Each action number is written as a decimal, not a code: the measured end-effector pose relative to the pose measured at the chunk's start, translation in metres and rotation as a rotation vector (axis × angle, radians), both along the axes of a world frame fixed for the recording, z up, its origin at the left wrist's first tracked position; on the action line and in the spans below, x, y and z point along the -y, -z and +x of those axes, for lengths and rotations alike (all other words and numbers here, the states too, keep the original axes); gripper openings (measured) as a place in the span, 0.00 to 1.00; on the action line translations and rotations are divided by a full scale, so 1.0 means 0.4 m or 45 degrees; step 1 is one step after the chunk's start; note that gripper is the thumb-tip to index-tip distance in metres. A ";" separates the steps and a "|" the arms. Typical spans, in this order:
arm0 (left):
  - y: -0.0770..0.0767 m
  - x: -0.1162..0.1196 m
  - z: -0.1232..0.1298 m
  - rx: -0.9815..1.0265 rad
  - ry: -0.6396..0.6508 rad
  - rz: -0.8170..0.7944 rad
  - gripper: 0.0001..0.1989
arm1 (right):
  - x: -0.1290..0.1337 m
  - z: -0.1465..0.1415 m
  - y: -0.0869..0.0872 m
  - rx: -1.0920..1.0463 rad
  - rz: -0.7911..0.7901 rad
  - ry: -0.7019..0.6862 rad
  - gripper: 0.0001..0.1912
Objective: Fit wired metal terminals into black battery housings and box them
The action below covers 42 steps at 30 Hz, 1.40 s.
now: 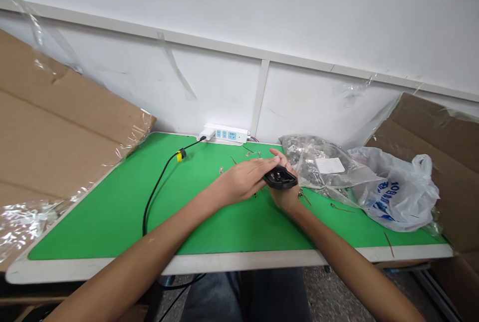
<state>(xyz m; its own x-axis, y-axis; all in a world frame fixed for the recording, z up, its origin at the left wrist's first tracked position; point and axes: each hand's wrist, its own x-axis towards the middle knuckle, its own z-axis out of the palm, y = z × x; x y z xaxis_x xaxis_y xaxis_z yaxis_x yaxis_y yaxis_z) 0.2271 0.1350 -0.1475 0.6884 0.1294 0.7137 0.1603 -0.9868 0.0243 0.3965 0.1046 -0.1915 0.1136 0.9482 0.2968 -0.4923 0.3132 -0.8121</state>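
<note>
Above the green mat, a black plastic shell (280, 178) with small metal parts inside is between my two hands, its open side facing me. My left hand (245, 174) presses against its left side, fingers together and stretched toward its far end. My right hand (284, 194) is under and behind the shell, cradling it; the fingertips show beyond it, and its palm is mostly hidden. Small metal pieces with thin copper-coloured wires lie around the hands, one wired piece (301, 193) just right of my right wrist.
A white power strip (228, 134) stands against the wall, with a black cable (149, 197) running from its plug. Right of my hands lie a clear bag of metal parts (318, 162) and a white plastic bag (396, 192). Cardboard (63, 122) flanks the green table (112, 212).
</note>
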 end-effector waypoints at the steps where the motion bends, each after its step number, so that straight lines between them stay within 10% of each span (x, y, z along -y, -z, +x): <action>1: 0.001 0.000 -0.001 -0.001 -0.010 -0.021 0.34 | 0.003 -0.002 0.002 -0.030 -0.009 -0.033 0.30; 12: -0.008 0.000 0.007 0.071 0.017 -0.896 0.26 | -0.013 0.005 -0.036 0.068 0.080 -0.112 0.35; 21: 0.011 0.019 0.058 0.385 -0.508 -0.535 0.20 | -0.011 -0.019 -0.058 -0.106 -0.048 0.248 0.31; 25: 0.004 0.030 0.066 0.494 -0.375 -0.485 0.05 | -0.008 -0.027 -0.055 -0.017 0.048 0.275 0.33; 42: 0.048 0.061 0.109 0.885 -0.187 -1.149 0.09 | 0.022 -0.048 -0.046 0.023 0.122 0.360 0.31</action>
<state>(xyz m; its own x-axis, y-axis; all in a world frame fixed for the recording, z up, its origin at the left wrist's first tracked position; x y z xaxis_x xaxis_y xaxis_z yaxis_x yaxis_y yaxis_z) 0.2708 0.1105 -0.1668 0.1179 0.8334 0.5400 -0.0523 -0.5378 0.8414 0.3771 0.0958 -0.1730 0.3634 0.8472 0.3877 -0.3605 0.5115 -0.7800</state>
